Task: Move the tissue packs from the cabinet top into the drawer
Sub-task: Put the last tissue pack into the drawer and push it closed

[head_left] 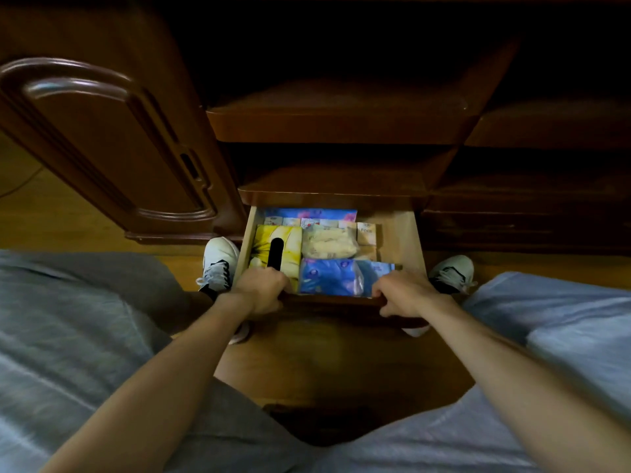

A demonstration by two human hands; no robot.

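Observation:
The wooden drawer [399,240] stands pulled out below the dark cabinet. Inside lie a yellow tissue pack [290,244] at the left, a pale cream pack [329,245] in the middle, a blue pack [327,276] at the front and another blue pack [307,214] at the back, with a row of small packs [366,231] between. A black object [275,253] lies on the yellow pack. My left hand [261,290] grips the drawer's front edge at the left. My right hand [404,295] grips the same edge at the right.
Two empty wooden shelves [336,124] sit above the drawer. A carved cabinet door [102,141] stands at the left. My knees in grey trousers and my white shoes [220,261] flank the drawer on the wooden floor.

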